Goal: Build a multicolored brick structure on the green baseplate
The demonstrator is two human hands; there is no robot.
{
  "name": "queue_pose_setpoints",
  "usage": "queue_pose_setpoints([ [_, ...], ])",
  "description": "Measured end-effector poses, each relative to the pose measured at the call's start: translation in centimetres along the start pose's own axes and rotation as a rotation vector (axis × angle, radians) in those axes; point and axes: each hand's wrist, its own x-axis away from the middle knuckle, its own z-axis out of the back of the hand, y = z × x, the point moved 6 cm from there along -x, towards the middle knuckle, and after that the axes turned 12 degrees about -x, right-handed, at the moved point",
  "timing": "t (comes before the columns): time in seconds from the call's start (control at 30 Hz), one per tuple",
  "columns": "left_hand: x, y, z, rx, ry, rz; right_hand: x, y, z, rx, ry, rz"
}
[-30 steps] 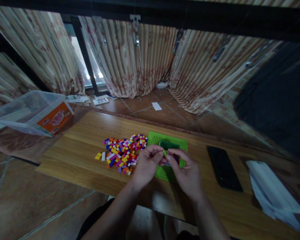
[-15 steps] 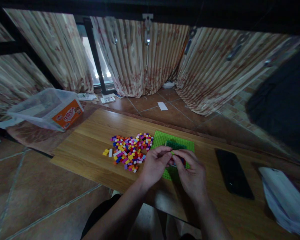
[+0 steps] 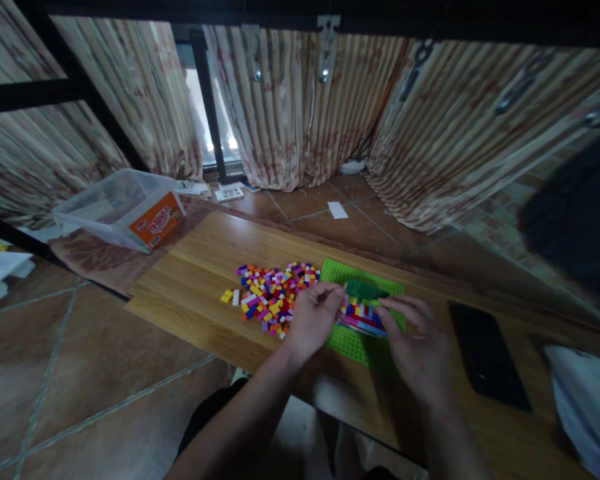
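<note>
Nearest: both forearms reach in over the desk [image 3: 180, 273]. Right hand [image 3: 420, 343]: thumb and index look pinched on a small lime brick [image 3: 377, 303]. Left hand [image 3: 315, 317]: fingertips bunched; can't tell if they grip anything.

Off to the right on the desk: white packet [image 3: 587, 400], then black phone [image 3: 487, 353], both well apart from the right hand.

Key relation: multicolor brick build [image 3: 363, 320] sits between the two sets of fingers, on the green baseplate [image 3: 347, 343]. Long axis runs roughly left-right, right end dipping toward the wearer. Left fingers at its left end, right fingers by its right end; neither hand clearly nearer, contact unclear.

Loose brick pile [image 3: 267, 293] is just left of the baseplate. Dark green section [image 3: 365, 289] stands along the build's far side.

Farther: clear bin [image 3: 115, 230] past the desk's left end, white card [image 3: 337, 210] on the floor, curtains [image 3: 290, 120] behind.
</note>
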Motion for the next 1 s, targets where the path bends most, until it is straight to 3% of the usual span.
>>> queue_pose_setpoints([
  [0.07, -0.5, -0.3, 1.1, -0.009, 0.079, 0.014, -0.2, 0.7, 0.6, -0.025, 0.032, -0.04],
  [0.17, -1.0, -1.1, 1.5, -0.088, 0.081, 0.027, -0.3, 1.5, 0.8, -0.037, 0.026, -0.083],
  [0.37, -0.3, -1.3, 0.0, -0.395, -0.029, -0.137, -0.3, 1.4, -0.7, 0.004, -0.053, -0.081],
  [0.53, 0.9, -0.5, -0.9, -0.575, -0.062, -0.238, -0.5, 1.7, -1.0, -0.004, 0.013, -0.116],
  [0.7, 1.4, -0.1, -1.4, -0.664, -0.051, -0.301, -0.6, 2.4, -1.4, -0.13, 0.058, -0.144],
  [1.0, 1.7, -0.5, -1.9, -0.706, -0.058, -0.323, -0.1, 4.2, -2.1, -0.287, 0.133, -0.328],
])
